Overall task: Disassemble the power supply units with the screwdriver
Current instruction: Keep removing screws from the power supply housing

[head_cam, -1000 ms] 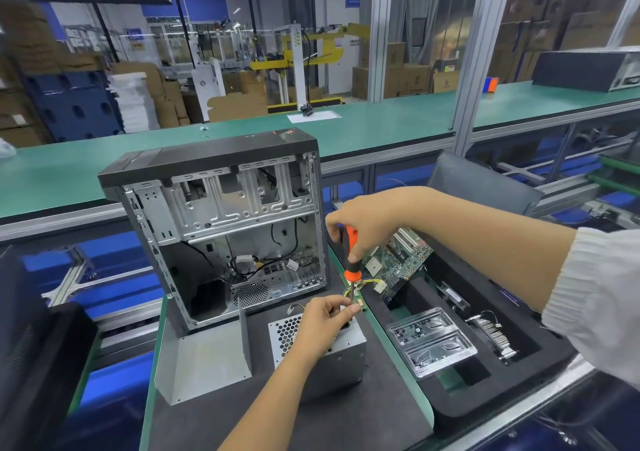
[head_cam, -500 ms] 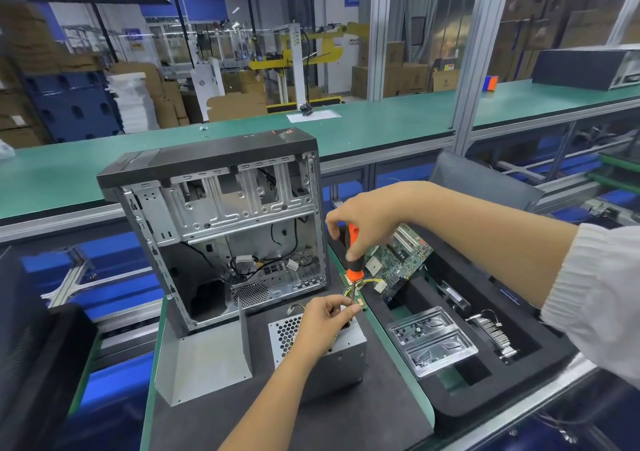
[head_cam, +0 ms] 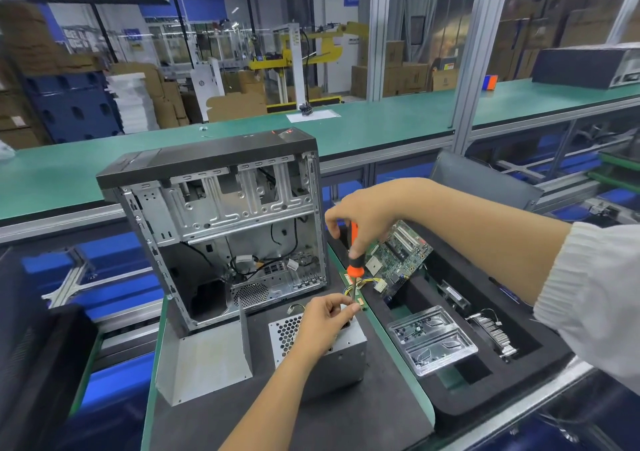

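Currently | screwdriver (head_cam: 355, 258) gripped upright by right hand (head_cam: 363, 220), lower centre | shaft pinched by left hand (head_cam: 323, 322) atop power supply unit (head_cam: 341, 350) | risk: tip, apparently hidden, slipping off 1 screw.

An electronics factory floor: long green workbenches (head_cam: 381, 128), stacked cardboard boxes (head_cam: 391, 69) beyond, an opened computer case (head_cam: 221, 228) just beside the fingers (head_cam: 346, 306).
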Demonstrator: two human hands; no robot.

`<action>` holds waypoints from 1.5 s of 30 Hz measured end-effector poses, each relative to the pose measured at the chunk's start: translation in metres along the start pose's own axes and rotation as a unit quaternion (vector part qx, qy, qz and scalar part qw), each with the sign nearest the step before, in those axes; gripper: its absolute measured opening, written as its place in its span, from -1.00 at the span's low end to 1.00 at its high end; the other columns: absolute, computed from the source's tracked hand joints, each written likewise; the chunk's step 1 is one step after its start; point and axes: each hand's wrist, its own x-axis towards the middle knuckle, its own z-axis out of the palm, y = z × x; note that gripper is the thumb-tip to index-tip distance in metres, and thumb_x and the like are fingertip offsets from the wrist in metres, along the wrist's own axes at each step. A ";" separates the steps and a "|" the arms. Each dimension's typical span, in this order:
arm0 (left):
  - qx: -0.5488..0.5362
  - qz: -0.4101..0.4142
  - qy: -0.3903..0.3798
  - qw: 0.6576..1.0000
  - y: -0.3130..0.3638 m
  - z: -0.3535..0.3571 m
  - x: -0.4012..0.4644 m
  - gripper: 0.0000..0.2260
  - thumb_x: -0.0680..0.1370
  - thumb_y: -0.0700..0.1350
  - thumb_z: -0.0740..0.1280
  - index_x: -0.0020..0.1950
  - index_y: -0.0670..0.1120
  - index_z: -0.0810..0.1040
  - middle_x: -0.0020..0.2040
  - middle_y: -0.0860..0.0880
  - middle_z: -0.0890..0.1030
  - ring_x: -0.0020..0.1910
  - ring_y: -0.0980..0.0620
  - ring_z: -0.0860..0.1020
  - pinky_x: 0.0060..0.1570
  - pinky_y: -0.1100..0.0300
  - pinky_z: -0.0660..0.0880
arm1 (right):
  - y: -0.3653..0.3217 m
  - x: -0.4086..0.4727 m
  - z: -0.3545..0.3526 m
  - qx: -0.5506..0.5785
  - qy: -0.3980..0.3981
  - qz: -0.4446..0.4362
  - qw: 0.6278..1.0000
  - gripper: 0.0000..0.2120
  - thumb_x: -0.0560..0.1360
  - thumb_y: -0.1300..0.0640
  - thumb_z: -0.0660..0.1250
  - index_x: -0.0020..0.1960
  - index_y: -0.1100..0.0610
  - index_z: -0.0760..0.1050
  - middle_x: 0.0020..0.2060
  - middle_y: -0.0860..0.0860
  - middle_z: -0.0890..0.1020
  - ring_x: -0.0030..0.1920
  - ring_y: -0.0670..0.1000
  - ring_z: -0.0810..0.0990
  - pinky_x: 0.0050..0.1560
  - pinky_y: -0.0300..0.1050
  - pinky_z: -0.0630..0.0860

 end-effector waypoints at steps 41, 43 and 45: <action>0.025 0.009 -0.016 1.000 -0.009 0.000 0.005 -0.86 0.56 -0.09 0.39 -0.18 -0.07 0.62 -0.43 -0.12 0.26 -0.53 0.14 0.17 -0.49 0.42 0.24 | -0.016 0.003 0.003 -0.057 0.016 0.027 0.998 -0.48 0.46 -0.18 0.38 0.28 0.05 0.31 0.05 0.04 0.40 -0.24 0.02 0.53 -0.29 -0.11 0.50; 0.023 0.007 -0.016 1.000 -0.009 0.000 0.005 -0.85 0.56 -0.09 0.39 -0.17 -0.12 0.63 -0.46 -0.04 0.23 -0.53 0.13 0.17 -0.47 0.38 0.26 | -0.018 0.005 0.007 -0.085 0.040 0.077 0.993 -0.36 0.42 -0.37 0.26 0.17 0.16 0.37 -0.06 0.10 0.52 -0.45 -0.01 0.53 -0.43 -0.16 0.47; 0.031 0.005 -0.013 0.999 -0.009 -0.001 0.005 -0.84 0.57 -0.08 0.38 -0.15 -0.14 0.63 -0.48 -0.01 0.24 -0.54 0.13 0.18 -0.48 0.36 0.25 | -0.020 0.009 0.012 -0.100 0.074 0.092 0.988 -0.36 0.48 -0.39 0.14 0.02 0.24 0.41 -0.32 0.12 0.56 -0.57 0.01 0.51 -0.48 -0.17 0.45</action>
